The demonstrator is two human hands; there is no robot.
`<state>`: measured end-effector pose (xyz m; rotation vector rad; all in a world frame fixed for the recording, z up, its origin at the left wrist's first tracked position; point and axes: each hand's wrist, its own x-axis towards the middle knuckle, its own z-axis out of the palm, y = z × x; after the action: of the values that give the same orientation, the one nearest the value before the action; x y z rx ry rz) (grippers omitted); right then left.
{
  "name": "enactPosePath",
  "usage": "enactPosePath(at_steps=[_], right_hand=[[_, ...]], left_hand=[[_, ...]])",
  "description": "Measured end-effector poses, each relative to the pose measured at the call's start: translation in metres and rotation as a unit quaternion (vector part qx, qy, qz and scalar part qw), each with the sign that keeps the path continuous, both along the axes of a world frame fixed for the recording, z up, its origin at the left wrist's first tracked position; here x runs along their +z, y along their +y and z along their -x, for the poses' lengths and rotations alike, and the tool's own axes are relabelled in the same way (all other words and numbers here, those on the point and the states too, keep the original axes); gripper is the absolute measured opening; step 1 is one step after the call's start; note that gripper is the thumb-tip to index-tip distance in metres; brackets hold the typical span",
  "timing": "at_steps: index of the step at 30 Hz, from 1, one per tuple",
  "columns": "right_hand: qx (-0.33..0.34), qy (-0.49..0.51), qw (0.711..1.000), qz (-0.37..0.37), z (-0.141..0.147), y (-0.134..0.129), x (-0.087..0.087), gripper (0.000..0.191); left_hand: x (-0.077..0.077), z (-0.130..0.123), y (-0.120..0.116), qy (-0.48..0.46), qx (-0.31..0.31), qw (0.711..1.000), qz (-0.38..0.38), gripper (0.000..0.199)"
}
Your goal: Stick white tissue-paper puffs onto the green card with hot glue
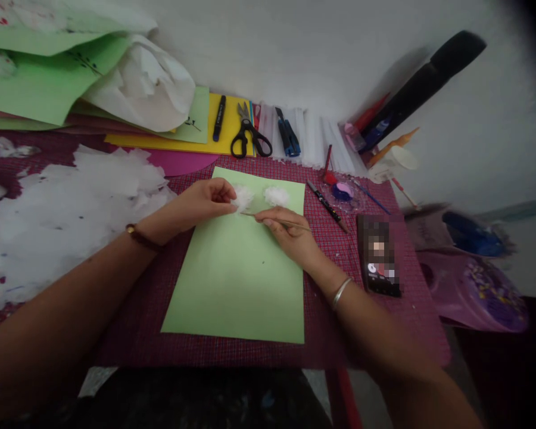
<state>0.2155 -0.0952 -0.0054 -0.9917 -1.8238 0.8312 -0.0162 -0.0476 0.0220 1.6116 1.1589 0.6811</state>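
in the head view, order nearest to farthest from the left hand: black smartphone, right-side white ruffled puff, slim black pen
1. Right-side white ruffled puff: on the light green sheet, right of the left hand.
2. Slim black pen: just right of the sheet.
3. Black smartphone: farther right than the pen.

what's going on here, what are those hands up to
A person is working with both hands over a light green sheet on the table. The right hand holds a thin stick, its tip near the lower edge of the left white tuft. The left hand has its fingers at that tuft; whether they pinch it is unclear. The right white tuft lies beside it, near the sheet's far edge.
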Motion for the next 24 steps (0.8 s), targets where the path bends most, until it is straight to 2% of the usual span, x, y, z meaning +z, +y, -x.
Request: enactPosePath(at_steps=[4, 11, 15, 19, 24], right_hand=[[-0.006, -0.008, 0.999, -0.032, 0.003, 0.000, -0.003, 0.019], [0.001, -0.024, 0.998, -0.064, 0.004, 0.003, -0.012, 0.024], [0.007, -0.051, 0.996, -0.067, 0.003, 0.004, -0.016, 0.026], [0.002, -0.093, 0.993, -0.071, 0.002, 0.003, -0.016, 0.027], [0.020, -0.094, 0.993, -0.075, 0.000, 0.003, -0.014, 0.025]], left_hand=[[0.008, 0.005, -0.002, -0.043, 0.045, 0.995, 0.074, 0.022], [0.011, 0.003, -0.005, -0.023, 0.042, 0.996, 0.076, 0.016], [0.005, 0.004, -0.003, 0.000, 0.026, 0.999, 0.026, 0.012], [-0.009, 0.003, 0.000, 0.022, 0.020, 0.999, -0.042, 0.016], [-0.017, -0.008, 0.002, 0.143, 0.050, 0.976, -0.154, 0.019]])
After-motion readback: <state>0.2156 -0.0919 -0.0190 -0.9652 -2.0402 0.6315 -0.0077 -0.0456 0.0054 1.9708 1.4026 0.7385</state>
